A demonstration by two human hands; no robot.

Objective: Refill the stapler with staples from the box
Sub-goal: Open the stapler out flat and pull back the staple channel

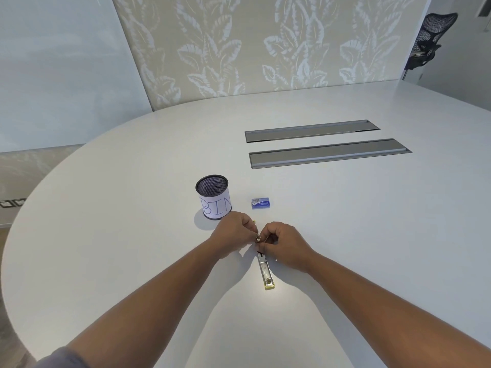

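Viewed from head height, looking down over a broad white oval bench [132, 235]. Lying opened flat near the front edge, a slim silver metal stapler with yellow trim [266, 269], its near end pointing back toward the wearer. Curled over its far end, the left hand [233, 236], fingers pinched shut on a small metal part there; meeting it from the other side, the right hand [281, 241], likewise closed around the same end, fingertips touching the stapler. Too small to tell whether a strip of staples was held. Resting apart, just beyond the hands, a small blue cardboard staple box [261, 202], apparently closed. To its left, a black mesh cup wrapped in white paper lettered "BIN" [214, 197]. Farther back, two grey recessed cable trays [318, 142]. Judged best for this step: steadying the body with one hand, freeing the loading channel fully with the other, avoiding pinched fingertips, before reaching for the box.
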